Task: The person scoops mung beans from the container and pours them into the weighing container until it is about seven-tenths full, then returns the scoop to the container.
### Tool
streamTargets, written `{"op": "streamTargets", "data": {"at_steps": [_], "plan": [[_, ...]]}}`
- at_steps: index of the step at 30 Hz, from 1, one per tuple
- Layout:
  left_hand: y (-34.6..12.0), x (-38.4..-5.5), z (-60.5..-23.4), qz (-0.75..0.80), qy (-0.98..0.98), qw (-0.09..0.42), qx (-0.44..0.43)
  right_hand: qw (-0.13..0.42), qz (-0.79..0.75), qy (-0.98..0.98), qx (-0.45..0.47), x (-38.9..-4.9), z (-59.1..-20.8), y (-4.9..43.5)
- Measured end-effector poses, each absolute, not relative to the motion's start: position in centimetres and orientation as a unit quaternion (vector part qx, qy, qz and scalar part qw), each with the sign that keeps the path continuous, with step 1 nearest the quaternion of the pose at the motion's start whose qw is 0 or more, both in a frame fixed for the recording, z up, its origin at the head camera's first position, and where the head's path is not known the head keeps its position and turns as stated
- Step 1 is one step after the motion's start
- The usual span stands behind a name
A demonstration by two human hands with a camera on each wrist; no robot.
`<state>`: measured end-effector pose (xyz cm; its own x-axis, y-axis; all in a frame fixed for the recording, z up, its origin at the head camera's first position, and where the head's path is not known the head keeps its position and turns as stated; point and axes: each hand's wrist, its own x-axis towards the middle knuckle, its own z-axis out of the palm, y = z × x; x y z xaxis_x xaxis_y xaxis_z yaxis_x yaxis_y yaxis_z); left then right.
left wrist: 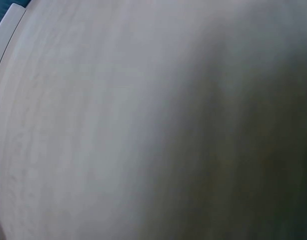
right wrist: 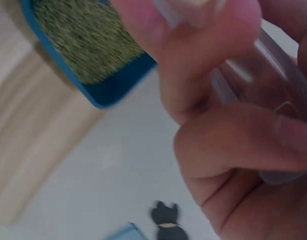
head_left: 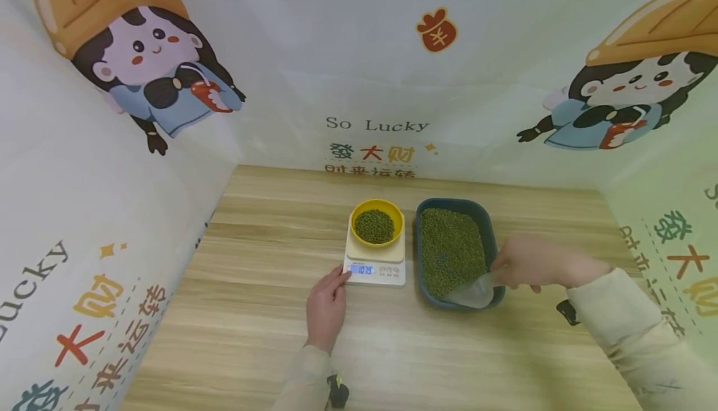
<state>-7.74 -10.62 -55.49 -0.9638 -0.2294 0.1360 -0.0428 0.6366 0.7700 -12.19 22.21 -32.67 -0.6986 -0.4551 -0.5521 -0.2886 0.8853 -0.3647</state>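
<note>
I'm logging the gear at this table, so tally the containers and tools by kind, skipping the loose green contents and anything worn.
Yellow bowl: 1
Digital scale: 1
Blue tub: 1
Clear scoop: 1
Total: 4

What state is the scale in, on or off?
On: the scale has a display that glows blue and shows digits.

The scoop [head_left: 471,294] is clear, glossy plastic; the tray [head_left: 487,227] and bowl [head_left: 399,222] look smooth plastic; the wood-grained surface [head_left: 258,274] has a soft sheen; the sleeve [head_left: 617,314] is matt cloth.
</note>
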Motion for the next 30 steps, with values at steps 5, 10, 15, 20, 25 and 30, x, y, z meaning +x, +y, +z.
{"op": "streamTargets", "data": {"at_steps": [5, 10, 15, 20, 25, 30], "plan": [[-10.6, -7.8, -55.7, -0.416, -0.899, 0.113, 0.076, 0.298, -0.184, 0.911, -0.218, -12.1, -35.7, 23.0], [-10.6, -7.8, -55.9, -0.414, -0.9, 0.114, 0.077, 0.259, -0.224, 0.916, -0.208, -11.8, -38.3, 23.5], [-10.6, -7.8, -56.1, -0.417, -0.899, 0.114, 0.075, 0.212, -0.236, 0.932, -0.174, -12.0, -40.8, 23.2], [-10.7, -7.8, -55.9, -0.426, -0.894, 0.116, 0.073, 0.182, -0.29, 0.932, -0.121, -12.0, -43.7, 22.6], [-10.7, -7.6, -56.2, -0.426, -0.893, 0.122, 0.074, 0.155, -0.362, 0.917, -0.06, -11.7, -45.6, 21.9], [-10.8, -7.7, -56.1, -0.426, -0.894, 0.123, 0.07, 0.139, -0.393, 0.909, -0.022, -11.3, -46.6, 20.5]]}}
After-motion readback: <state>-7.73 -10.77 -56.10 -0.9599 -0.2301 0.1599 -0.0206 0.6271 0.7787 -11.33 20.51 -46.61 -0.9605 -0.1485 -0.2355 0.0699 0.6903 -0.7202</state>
